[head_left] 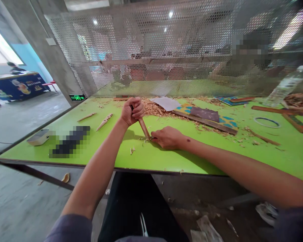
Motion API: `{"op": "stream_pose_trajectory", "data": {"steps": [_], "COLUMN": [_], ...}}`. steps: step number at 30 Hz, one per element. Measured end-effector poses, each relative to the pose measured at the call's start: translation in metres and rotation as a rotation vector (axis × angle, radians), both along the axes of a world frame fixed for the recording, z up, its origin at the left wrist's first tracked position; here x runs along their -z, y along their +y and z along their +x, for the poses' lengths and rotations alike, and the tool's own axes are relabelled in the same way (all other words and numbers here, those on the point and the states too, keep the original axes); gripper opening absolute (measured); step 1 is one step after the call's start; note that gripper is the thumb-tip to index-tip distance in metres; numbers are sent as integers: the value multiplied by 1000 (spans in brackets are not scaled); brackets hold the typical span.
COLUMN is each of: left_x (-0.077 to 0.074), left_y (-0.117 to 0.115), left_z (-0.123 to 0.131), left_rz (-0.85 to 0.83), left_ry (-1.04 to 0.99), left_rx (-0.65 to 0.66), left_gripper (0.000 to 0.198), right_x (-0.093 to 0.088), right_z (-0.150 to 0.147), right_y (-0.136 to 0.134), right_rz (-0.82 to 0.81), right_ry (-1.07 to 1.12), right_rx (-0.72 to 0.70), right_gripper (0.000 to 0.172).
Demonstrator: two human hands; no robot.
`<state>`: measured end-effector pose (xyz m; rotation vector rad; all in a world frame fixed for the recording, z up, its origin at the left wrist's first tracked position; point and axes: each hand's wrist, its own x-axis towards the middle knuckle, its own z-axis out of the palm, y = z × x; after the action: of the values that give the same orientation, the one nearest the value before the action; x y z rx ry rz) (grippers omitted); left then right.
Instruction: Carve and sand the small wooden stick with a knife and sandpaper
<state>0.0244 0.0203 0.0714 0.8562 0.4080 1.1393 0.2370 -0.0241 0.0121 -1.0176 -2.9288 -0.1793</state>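
Observation:
My left hand (133, 111) is wrapped round the upper part of a brown wooden stick (143, 128), which stands tilted on the green table (111, 156). Low beside the stick's bottom end, my right hand (166, 137) has its fingers closed on something dark and small that I cannot make out. A few thin shavings (132, 151) lie on the tabletop just in front of the hands. To the left rest a carved pale stick (104, 122) and a thinner one (86, 117).
Wood shavings (154, 109), a white sheet (166, 104) and a long board (204, 122) lie behind my hands. At right are a tape ring (267, 122), wooden pieces (296, 123) and a bottle (286, 85). A perforated metal screen (151, 50) closes the back; a pale box (38, 137) sits left.

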Motion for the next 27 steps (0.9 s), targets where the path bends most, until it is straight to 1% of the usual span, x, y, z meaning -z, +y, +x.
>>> {"op": "stream_pose_trajectory", "data": {"steps": [8, 15, 19, 21, 25, 27], "left_x": [4, 7, 4, 3, 6, 8], "left_y": [2, 4, 4, 5, 8, 9], "left_z": [-9, -13, -6, -1, 11, 16], "left_rz": [-26, 63, 73, 87, 177, 211], "left_ry": [-17, 11, 59, 94, 103, 98], "left_rx": [-51, -59, -96, -146, -365, -435], "left_gripper": [44, 41, 37, 34, 35, 37], "right_x": [-5, -8, -8, -7, -1, 1], "right_z": [5, 28, 30, 25, 12, 7], "right_y": [-1, 4, 6, 7, 6, 6], "right_rz": [-33, -39, -44, -36, 18, 31], "right_ry": [-76, -110, -82, -47, 24, 43], "right_rx": [-4, 4, -36, -32, 5, 2], "right_gripper": [32, 31, 33, 35, 32, 31]}}
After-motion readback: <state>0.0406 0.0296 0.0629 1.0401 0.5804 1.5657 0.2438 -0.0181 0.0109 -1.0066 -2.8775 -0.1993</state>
